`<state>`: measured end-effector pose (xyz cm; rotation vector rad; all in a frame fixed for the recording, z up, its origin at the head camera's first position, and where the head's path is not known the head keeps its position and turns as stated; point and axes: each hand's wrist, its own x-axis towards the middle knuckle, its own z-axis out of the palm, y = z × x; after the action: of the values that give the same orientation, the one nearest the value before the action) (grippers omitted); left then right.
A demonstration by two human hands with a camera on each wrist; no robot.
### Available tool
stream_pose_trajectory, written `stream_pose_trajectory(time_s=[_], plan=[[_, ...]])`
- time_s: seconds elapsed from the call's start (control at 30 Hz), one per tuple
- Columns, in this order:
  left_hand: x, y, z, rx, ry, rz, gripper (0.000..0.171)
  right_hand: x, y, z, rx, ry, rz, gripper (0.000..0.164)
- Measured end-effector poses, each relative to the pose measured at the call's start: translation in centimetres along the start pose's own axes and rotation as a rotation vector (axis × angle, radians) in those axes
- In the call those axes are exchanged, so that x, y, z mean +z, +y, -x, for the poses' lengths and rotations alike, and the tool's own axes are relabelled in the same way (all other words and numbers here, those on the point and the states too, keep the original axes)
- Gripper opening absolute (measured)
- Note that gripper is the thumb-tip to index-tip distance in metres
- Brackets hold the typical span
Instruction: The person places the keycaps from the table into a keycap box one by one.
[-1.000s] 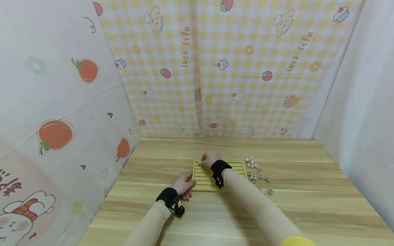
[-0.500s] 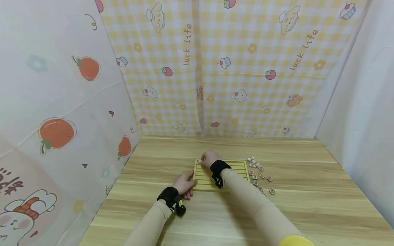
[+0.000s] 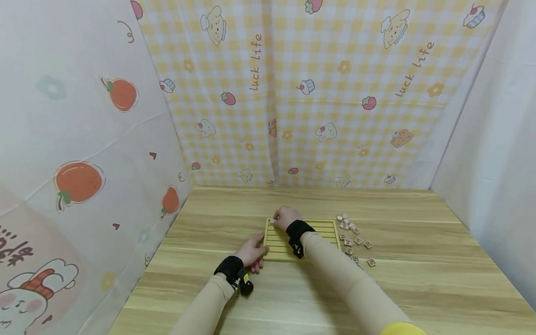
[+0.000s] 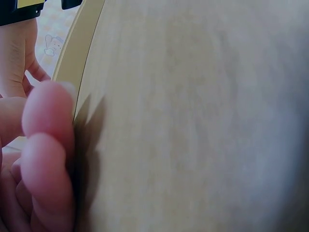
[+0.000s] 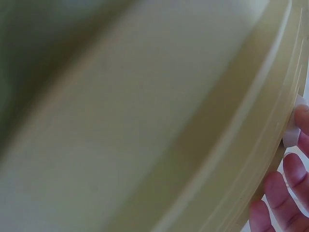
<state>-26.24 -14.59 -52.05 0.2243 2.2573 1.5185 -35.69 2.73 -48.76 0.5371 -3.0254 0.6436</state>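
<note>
Bench (image 3: 209,223), from its left edge: your left hand (image 3: 250,253) grips the yellow tray (image 3: 282,254) at its near-left corner, thumb over the rim. Tray lies flat, about midway between the bench's left and right edges, set in from the far edge. At the tray's far-left corner, your right hand (image 3: 286,217) pinches a small pale tile (image 3: 272,221); seated or just above the slot, cannot tell. Step in hand, probably: placing that tile at the left end of the farthest row. Next move calls for squaring it to the rim before you let go. Right of the tray, loose tiles (image 3: 348,242) lie scattered. Count: one tray, one tile pinched, at least twelve loose; some bunch together or sit beside your right sleeve (image 3: 347,279), exact total unsure.
</note>
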Motion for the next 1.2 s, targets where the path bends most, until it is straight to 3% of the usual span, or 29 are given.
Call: stream_pose_trajectory(time_s=[0.27,0.57,1.2], plan=[[0.2,-0.1,-0.1,0.004,0.003,0.012,0.067,-0.4,0.8,0.0,-0.035,-0.038,0.001,0.012],[0.1,0.2,-0.1,-0.007,0.004,0.01,0.066,-1.1,1.5,-0.1,-0.028,-0.092,-0.09,0.015],[-0.1,0.1,-0.1,0.008,-0.003,0.006,0.065,-0.5,1.0,-0.2,0.01,-0.058,-0.032,0.013]])
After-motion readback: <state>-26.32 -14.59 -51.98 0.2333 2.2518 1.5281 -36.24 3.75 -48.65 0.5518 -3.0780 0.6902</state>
